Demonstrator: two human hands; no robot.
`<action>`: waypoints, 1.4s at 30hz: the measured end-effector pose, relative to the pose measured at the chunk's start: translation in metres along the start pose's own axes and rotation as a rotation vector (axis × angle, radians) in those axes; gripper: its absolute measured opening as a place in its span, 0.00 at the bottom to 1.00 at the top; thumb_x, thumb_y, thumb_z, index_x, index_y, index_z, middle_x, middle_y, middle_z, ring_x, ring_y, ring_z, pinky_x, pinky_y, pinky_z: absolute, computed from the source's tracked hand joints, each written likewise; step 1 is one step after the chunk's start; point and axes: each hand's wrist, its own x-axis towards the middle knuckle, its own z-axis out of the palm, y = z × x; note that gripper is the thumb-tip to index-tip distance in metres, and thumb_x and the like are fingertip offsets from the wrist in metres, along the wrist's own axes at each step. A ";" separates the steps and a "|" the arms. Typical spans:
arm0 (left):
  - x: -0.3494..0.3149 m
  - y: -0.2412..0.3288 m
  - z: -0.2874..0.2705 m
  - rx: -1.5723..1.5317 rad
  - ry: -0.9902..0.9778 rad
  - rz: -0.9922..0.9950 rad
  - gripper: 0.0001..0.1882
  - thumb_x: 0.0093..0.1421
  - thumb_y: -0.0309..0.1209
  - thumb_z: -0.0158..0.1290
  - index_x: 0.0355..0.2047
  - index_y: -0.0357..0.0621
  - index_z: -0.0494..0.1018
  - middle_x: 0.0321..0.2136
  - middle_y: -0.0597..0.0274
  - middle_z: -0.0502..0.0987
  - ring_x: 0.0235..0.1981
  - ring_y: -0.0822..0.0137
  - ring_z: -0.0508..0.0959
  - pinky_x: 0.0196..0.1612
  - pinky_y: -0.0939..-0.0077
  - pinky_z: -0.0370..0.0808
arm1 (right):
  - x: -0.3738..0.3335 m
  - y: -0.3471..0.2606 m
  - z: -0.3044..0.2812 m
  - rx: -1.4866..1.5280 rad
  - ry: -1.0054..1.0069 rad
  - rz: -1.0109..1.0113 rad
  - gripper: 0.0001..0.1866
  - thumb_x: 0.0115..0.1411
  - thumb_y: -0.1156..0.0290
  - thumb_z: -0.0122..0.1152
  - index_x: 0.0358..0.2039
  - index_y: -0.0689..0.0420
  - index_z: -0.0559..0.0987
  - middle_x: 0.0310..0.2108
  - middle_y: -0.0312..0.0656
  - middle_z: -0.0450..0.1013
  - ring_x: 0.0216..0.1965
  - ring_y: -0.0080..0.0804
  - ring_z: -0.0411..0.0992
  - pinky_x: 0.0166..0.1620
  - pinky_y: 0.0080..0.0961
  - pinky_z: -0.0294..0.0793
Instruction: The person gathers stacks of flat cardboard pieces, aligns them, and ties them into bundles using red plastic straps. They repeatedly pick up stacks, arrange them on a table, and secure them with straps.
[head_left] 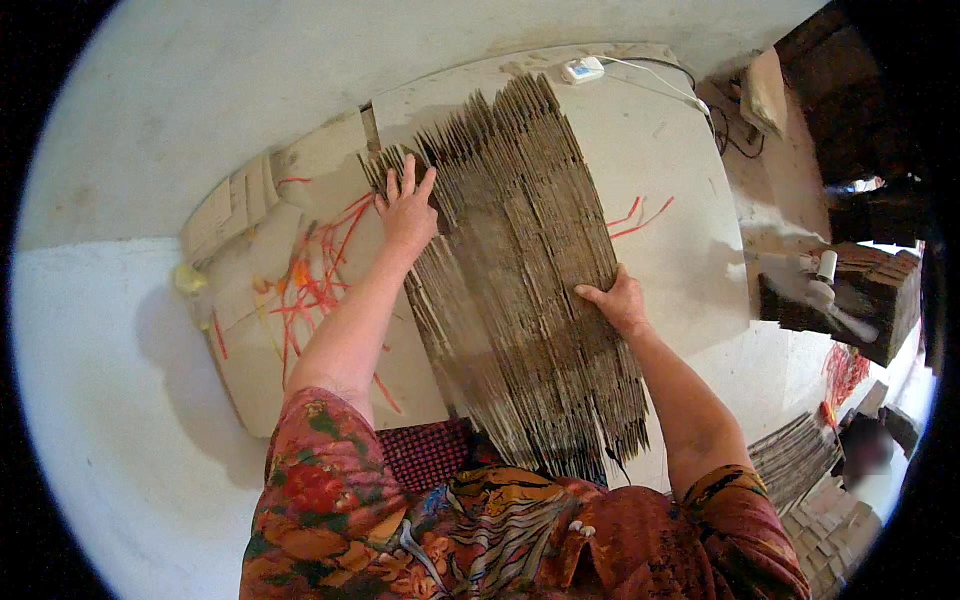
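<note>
A long row of flattened brown cardboard pieces (pixel 520 240) lies across the table in front of me, packed side by side with their thin edges up. My left hand (pixel 406 208) rests on the upper left of the row, its fingers stretched and spread over the edges. At the right side, my right hand (pixel 622 302) holds the row, thumb laid over the top edge. Its other fingers are partly hidden down the side. The row's near end reaches close to my body.
Loose red straps (pixel 318 275) lie on the pale table (pixel 680 270) left of the row. A white box with a cord (pixel 583 69) sits at the far edge. Bundled cardboard (pixel 860 300) stands to the right, with more stacks (pixel 797 461) lower right. A wall (pixel 190 130) rises behind.
</note>
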 end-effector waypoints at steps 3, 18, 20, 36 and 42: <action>0.002 -0.023 0.024 0.009 0.038 -0.073 0.23 0.57 0.38 0.43 0.55 0.53 0.62 0.62 0.59 0.46 0.62 0.53 0.48 0.57 0.48 0.50 | 0.000 -0.006 0.002 0.023 0.007 -0.018 0.38 0.33 0.47 0.71 0.37 0.64 0.71 0.32 0.54 0.74 0.36 0.46 0.73 0.40 0.35 0.72; 0.022 0.021 0.000 0.039 -0.016 0.029 0.30 0.54 0.31 0.48 0.58 0.59 0.55 0.63 0.62 0.40 0.62 0.52 0.45 0.59 0.47 0.47 | 0.000 -0.002 -0.001 -0.073 0.010 0.000 0.38 0.33 0.45 0.71 0.35 0.64 0.72 0.32 0.53 0.74 0.36 0.48 0.73 0.40 0.35 0.71; 0.025 0.012 0.005 0.014 -0.080 -0.042 0.26 0.57 0.34 0.45 0.57 0.58 0.58 0.63 0.62 0.40 0.62 0.52 0.44 0.59 0.45 0.46 | 0.000 -0.008 -0.001 -0.054 0.007 -0.008 0.38 0.33 0.45 0.71 0.35 0.64 0.72 0.32 0.53 0.74 0.36 0.48 0.73 0.40 0.35 0.71; 0.037 0.041 0.001 -0.013 -0.027 -0.020 0.28 0.56 0.30 0.44 0.58 0.62 0.55 0.63 0.61 0.38 0.63 0.50 0.41 0.59 0.42 0.44 | 0.005 0.005 0.000 -0.076 0.003 -0.015 0.39 0.32 0.43 0.70 0.37 0.63 0.72 0.32 0.52 0.74 0.37 0.47 0.73 0.40 0.36 0.71; 0.042 0.042 0.007 -0.079 0.011 -0.112 0.22 0.59 0.41 0.44 0.54 0.56 0.61 0.62 0.58 0.46 0.62 0.50 0.44 0.57 0.38 0.44 | 0.001 -0.005 -0.005 -0.066 -0.014 0.008 0.39 0.32 0.44 0.70 0.37 0.63 0.72 0.33 0.53 0.74 0.37 0.47 0.72 0.41 0.36 0.71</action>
